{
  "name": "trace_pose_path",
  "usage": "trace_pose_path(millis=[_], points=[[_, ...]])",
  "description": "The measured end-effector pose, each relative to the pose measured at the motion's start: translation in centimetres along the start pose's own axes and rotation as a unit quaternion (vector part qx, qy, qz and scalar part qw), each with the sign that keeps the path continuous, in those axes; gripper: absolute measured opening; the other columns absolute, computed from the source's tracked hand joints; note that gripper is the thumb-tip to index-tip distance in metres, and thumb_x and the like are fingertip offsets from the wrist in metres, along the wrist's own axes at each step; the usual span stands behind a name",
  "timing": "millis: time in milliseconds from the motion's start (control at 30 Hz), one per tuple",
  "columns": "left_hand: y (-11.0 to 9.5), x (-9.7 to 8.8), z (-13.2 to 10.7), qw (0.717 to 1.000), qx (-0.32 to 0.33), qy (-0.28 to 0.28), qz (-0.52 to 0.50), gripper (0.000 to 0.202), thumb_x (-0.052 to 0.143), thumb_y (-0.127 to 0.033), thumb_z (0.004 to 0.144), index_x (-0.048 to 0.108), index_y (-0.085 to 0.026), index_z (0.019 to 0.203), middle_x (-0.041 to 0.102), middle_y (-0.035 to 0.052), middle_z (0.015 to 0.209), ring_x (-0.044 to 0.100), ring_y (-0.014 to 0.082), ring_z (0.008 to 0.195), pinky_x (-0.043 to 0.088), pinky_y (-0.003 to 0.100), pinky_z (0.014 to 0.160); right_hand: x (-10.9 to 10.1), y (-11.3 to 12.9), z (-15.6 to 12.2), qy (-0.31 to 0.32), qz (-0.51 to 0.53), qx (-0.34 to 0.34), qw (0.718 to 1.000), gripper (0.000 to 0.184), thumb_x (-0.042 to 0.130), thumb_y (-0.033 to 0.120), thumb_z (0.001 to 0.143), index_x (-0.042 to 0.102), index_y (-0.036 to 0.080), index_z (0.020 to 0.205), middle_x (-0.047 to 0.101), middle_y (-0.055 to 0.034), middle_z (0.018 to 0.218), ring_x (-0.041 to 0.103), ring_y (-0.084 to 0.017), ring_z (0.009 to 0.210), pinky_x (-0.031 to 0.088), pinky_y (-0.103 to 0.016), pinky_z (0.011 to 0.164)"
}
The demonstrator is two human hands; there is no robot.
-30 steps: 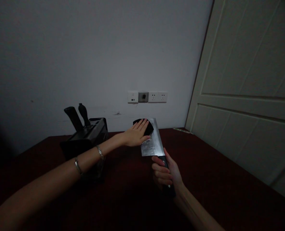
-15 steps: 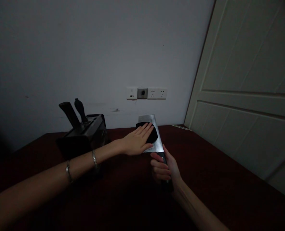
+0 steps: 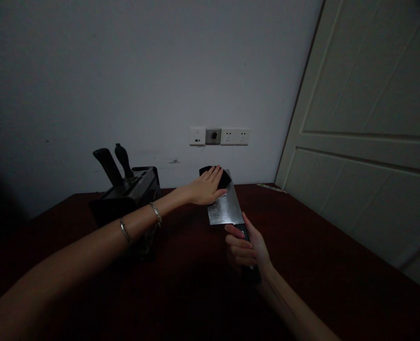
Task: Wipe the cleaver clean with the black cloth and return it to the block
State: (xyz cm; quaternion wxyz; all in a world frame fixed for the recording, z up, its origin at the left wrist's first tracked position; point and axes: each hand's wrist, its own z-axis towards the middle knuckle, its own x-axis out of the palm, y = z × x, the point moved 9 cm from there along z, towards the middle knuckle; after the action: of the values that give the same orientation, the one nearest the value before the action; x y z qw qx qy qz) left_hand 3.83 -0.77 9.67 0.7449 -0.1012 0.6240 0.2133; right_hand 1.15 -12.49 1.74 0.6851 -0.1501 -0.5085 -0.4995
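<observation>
A cleaver [image 3: 227, 208] with a broad metal blade and dark handle is held over the table, blade pointing away from me. My right hand [image 3: 245, 246] is closed around its handle. Against the upper part of the blade lies a black cloth [image 3: 225, 179]. My left hand [image 3: 207, 185] rests flat on that cloth, fingers stretched out and thumb toward the bare metal. The palm hides part of the cloth and the blade's far left corner.
A dark knife block [image 3: 131, 189] with two black handles [image 3: 114, 163] stands left on the dark red table [image 3: 302, 237]. Sockets [image 3: 219, 136] sit on the wall behind. A pale panelled door [image 3: 359, 166] borders the right, near a thin strip [image 3: 271, 188] at the back edge.
My left hand and the black cloth have slid up the blade, away from the handle, baring more of the lower blade. My right hand keeps its hold on the cleaver. The view has shifted slightly.
</observation>
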Motion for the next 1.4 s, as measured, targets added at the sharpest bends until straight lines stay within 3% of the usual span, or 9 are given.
trace_pose_path(millis=[200, 300, 400, 567, 667, 933, 1033, 1167, 1400], points=[[-5.8, 0.9, -2.6, 0.996, 0.094, -0.006, 0.01, 0.073, 0.015, -0.052, 0.088, 0.004, -0.001, 0.14, -0.003, 0.0165, 0.146, -0.005, 0.0236, 0.135, 0.006, 0.037, 0.109, -0.4, 0.4, 0.0, 0.008, -0.013, -0.004, 1.0, 0.062, -0.002, 0.066, 0.081, 0.031, 0.018, 0.061, 0.031, 0.0072, 0.045, 0.025, 0.0, 0.028, 0.018, -0.008, 0.023], [-7.1, 1.0, -2.9, 0.992, 0.124, -0.005, 0.005, 0.071, 0.014, -0.052, 0.088, 0.006, -0.004, 0.14, -0.002, 0.0142, 0.147, -0.006, 0.0223, 0.135, 0.006, 0.037, 0.109, -0.4, 0.5, -0.1, 0.013, -0.017, -0.002, 1.0, 0.063, -0.003, 0.066, 0.081, 0.033, 0.018, 0.062, 0.03, 0.0073, 0.045, 0.025, 0.0, 0.028, 0.019, -0.007, 0.023], [-5.8, 0.8, -1.8, 0.994, 0.107, 0.002, -0.002, 0.072, 0.014, -0.054, 0.087, 0.005, -0.005, 0.14, -0.002, 0.0128, 0.147, -0.007, 0.0216, 0.135, 0.006, 0.037, 0.109, -0.4, 0.3, -0.1, 0.003, -0.013, 0.003, 1.0, 0.063, -0.001, 0.066, 0.081, 0.033, 0.018, 0.062, 0.031, 0.0074, 0.045, 0.025, 0.0, 0.028, 0.019, -0.007, 0.023], [-1.2, 0.3, 1.0, 1.0, 0.009, -0.001, 0.002, 0.075, 0.011, -0.053, 0.087, 0.002, -0.002, 0.14, -0.002, 0.0157, 0.147, -0.003, 0.0251, 0.135, 0.008, 0.039, 0.109, -0.3, -0.8, 0.0, 0.002, -0.002, 0.024, 1.0, 0.061, 0.001, 0.067, 0.082, 0.032, 0.018, 0.061, 0.031, 0.0073, 0.045, 0.027, 0.0, 0.029, 0.019, -0.008, 0.022], [-0.6, 0.5, 1.3, 1.0, -0.015, 0.006, 0.006, 0.075, 0.009, -0.053, 0.087, 0.002, 0.0, 0.139, -0.003, 0.0164, 0.147, -0.002, 0.0265, 0.135, 0.009, 0.04, 0.109, -0.7, -0.9, 0.0, -0.005, 0.0, 0.027, 1.0, 0.061, 0.002, 0.066, 0.082, 0.032, 0.018, 0.062, 0.032, 0.0073, 0.045, 0.027, 0.0, 0.029, 0.018, -0.007, 0.022], [-7.5, 0.3, -2.6, 0.997, 0.074, 0.001, 0.018, 0.07, 0.015, -0.048, 0.089, 0.006, -0.002, 0.14, 0.0, 0.0157, 0.147, -0.005, 0.0242, 0.135, 0.007, 0.039, 0.109, -1.0, 0.6, -0.6, -0.018, -0.034, -0.009, 0.999, 0.048, 0.025, 0.053, 0.089, 0.039, 0.015, 0.062, 0.033, 0.0082, 0.046, 0.026, 0.0, 0.03, 0.022, -0.007, 0.026], [-8.5, -0.1, -3.3, 0.997, 0.077, -0.007, 0.028, 0.068, 0.017, -0.046, 0.089, 0.007, -0.003, 0.14, 0.002, 0.0148, 0.147, -0.004, 0.0236, 0.135, 0.006, 0.038, 0.109, -0.9, 0.6, -0.7, -0.012, -0.047, -0.006, 0.999, 0.044, 0.032, 0.049, 0.088, 0.041, 0.015, 0.063, 0.034, 0.0081, 0.047, 0.026, 0.0, 0.031, 0.025, -0.008, 0.028], [-7.4, 0.3, -2.5, 0.998, 0.067, 0.016, 0.014, 0.072, 0.016, -0.051, 0.088, 0.006, -0.003, 0.14, 0.0, 0.0149, 0.147, -0.003, 0.0241, 0.135, 0.008, 0.039, 0.109, -0.7, 0.2, -0.5, -0.013, -0.048, 0.001, 0.999, 0.047, 0.025, 0.051, 0.09, 0.04, 0.015, 0.064, 0.033, 0.0082, 0.046, 0.024, 0.0, 0.031, 0.023, -0.008, 0.028], [-1.7, -0.3, -0.1, 1.0, -0.017, 0.002, 0.001, 0.075, 0.012, -0.053, 0.087, -0.002, -0.002, 0.14, -0.007, 0.0151, 0.147, -0.006, 0.0256, 0.135, 0.006, 0.04, 0.109, -0.5, -1.4, -0.1, -0.025, -0.044, 0.031, 0.998, 0.053, 0.012, 0.058, 0.088, 0.035, 0.017, 0.064, 0.032, 0.008, 0.046, 0.023, -0.001, 0.03, 0.018, -0.009, 0.025]])
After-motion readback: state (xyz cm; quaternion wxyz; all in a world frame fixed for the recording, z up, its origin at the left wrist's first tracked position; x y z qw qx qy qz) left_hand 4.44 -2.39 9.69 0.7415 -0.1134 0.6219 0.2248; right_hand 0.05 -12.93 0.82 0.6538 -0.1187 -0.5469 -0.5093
